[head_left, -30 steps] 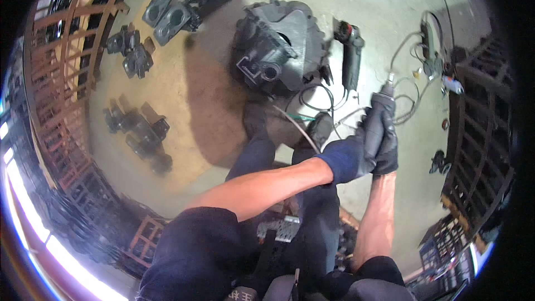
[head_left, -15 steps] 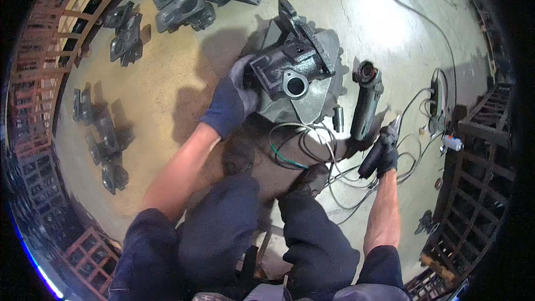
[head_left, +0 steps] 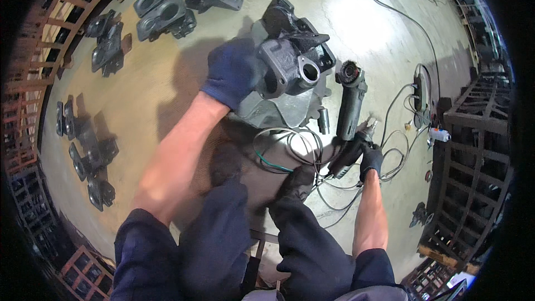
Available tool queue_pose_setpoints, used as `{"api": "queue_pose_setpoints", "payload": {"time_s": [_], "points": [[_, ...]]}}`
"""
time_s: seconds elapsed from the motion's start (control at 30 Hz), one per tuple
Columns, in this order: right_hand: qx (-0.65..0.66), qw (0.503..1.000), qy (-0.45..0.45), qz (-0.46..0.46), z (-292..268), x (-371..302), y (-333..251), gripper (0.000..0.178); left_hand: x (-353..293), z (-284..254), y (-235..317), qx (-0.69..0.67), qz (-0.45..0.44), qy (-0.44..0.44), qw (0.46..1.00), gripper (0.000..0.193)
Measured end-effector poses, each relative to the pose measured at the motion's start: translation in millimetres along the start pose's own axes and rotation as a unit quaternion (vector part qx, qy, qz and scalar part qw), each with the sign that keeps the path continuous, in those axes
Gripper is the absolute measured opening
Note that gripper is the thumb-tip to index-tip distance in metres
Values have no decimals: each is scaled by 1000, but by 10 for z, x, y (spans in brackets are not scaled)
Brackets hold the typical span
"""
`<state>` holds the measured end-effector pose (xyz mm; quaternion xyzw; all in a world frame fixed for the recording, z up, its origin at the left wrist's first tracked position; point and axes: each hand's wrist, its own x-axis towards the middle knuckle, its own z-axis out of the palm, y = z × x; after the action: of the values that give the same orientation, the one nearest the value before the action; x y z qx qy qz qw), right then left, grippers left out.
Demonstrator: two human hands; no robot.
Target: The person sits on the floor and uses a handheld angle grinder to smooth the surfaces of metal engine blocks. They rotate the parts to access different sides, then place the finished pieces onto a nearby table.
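My left hand (head_left: 233, 72), in a dark blue glove, is closed on the left side of a black metal casting (head_left: 292, 61) with flanged openings and a bright ring-shaped port. The casting rests tilted on a grey metal block (head_left: 273, 110); the glove hides its gripped edge. At the right, my gloved right hand (head_left: 370, 160) is at the side of a black die grinder (head_left: 348, 157) with a metal tip, low over the cables. Its fingers curl against the tool's neck, partly hidden. Beyond it stands a black angle grinder (head_left: 351, 103), next to a small dark cylinder (head_left: 323, 121).
Loose cables (head_left: 287, 139) coil before my feet. More castings lie at the far left (head_left: 161, 8) and left (head_left: 92, 145). A power strip (head_left: 419, 92) and a spray can (head_left: 439, 134) lie right, beside a metal rack (head_left: 476, 173). Another rack (head_left: 33, 72) borders the left.
The casting has turned under my left hand, bringing a flange and a second opening into view. The die grinder has shifted left relative to my right hand, exposing more of its body. The view has shifted slightly.
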<state>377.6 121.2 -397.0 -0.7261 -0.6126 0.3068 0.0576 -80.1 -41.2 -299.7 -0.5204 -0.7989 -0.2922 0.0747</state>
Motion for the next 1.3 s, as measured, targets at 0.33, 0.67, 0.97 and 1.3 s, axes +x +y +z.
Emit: {"api": "queue_pose_setpoints", "payload": {"time_s": [0.33, 0.67, 0.97, 1.3], "points": [[-60, 966, -95, -232, 577, -146, -958, 56, 523, -229, 350, 3, 74, -115, 991, 15], [-196, 940, -132, -246, 1261, 159, -974, 36, 451, -415, 633, 76, 155, -126, 977, 9], [395, 903, -127, -111, 156, -157, -1005, 36, 296, -365, 720, 114, 200, -96, 968, 7], [394, 888, -67, -229, -618, -1175, -2122, 47, 216, -407, 746, 142, 198, -85, 966, 11]]}}
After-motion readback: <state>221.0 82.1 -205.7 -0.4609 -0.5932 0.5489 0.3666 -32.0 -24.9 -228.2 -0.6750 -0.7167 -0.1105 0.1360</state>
